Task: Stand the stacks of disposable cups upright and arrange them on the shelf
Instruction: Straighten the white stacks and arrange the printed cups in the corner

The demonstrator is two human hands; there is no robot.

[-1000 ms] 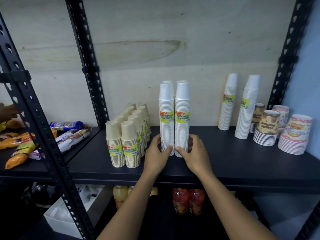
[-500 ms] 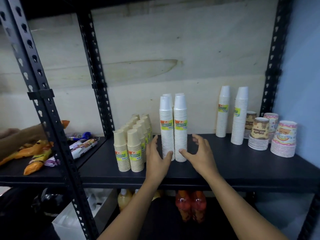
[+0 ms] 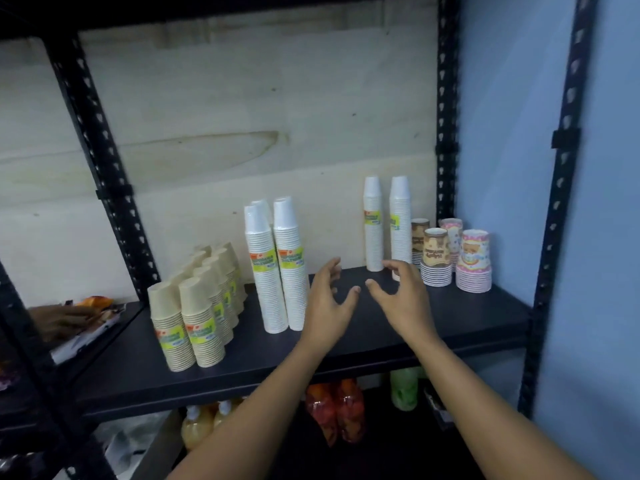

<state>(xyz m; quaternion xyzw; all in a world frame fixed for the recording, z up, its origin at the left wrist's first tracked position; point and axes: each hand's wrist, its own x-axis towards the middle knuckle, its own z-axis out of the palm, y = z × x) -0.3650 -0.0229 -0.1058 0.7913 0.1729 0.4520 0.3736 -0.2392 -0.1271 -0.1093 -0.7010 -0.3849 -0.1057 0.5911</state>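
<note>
Where cup stacks (image 3: 278, 271) stand, black shelf (image 3: 457, 317) borders blue wall (image 3: 502, 133).

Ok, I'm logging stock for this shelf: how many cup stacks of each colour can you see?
Beige stacks: about 10, in two rows; the back ones overlap
White stacks: 5 showing, 3 in the middle and 2 at the right
Brown printed stacks: 2
Pink printed stacks: 2
Total: about 19

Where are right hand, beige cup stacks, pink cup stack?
right hand (image 3: 405, 301), head view, back of hand.
beige cup stacks (image 3: 202, 336), head view, front stack's label.
pink cup stack (image 3: 473, 252), head view, top cup's side.
</note>
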